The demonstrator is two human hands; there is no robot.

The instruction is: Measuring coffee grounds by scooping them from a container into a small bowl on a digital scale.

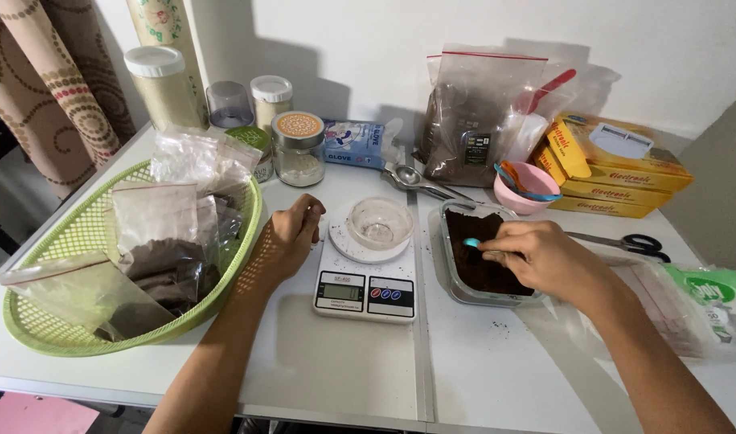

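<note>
A white digital kitchen scale [366, 289] sits in the middle of the white table, with a small clear bowl [380, 221] on its platform. My left hand [287, 241] rests loosely curled on the table, touching the scale's left edge. My right hand [541, 257] is over a clear rectangular container of dark brown powder [474, 265]. It pinches a small light blue spoon [471, 242], whose tip is in the powder.
A green basket [30, 321] of sealed powder bags stands at the left. At the back are jars [298, 147], a large bag of brown powder [468, 120], a pink bowl [522, 198], yellow boxes [617, 165] and a metal squeezer [416, 181]. Scissors [637, 243] lie at right.
</note>
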